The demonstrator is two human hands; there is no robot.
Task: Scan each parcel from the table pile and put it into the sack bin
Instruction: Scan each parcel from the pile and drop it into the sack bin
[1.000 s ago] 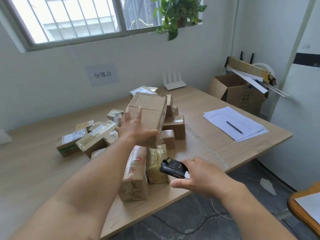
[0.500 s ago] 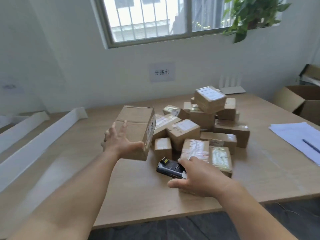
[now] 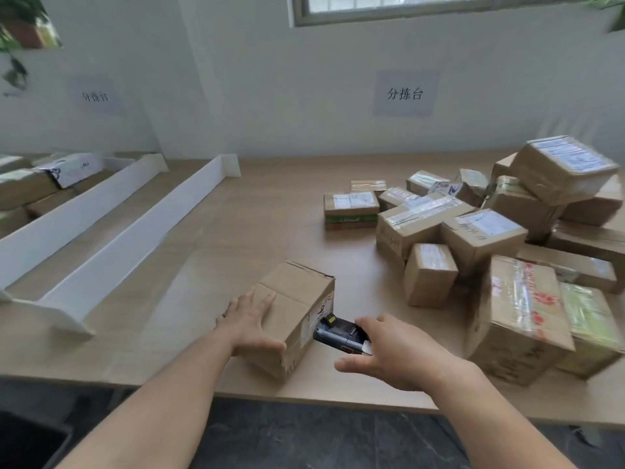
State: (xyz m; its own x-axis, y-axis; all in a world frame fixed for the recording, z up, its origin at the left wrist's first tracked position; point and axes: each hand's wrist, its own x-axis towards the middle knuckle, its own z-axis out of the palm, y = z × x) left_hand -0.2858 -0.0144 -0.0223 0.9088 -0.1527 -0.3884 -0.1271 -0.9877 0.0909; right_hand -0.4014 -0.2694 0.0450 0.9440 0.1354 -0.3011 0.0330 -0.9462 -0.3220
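Parcel (image 3: pixel 297 309) rests on the table (image 3: pixel 236 231), left hand (image 3: pixel 252 324) clasping its near corner. Right hand (image 3: pixel 395 353) grips the scanner (image 3: pixel 338 331) at the parcel's 3 o'clock side.

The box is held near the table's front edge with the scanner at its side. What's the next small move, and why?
Probably ease the scanner back a little and read the label. The right hand grips the scanner with its head almost against the box's labelled side face, likely too close to read. The left hand holds the box at the front of the table.
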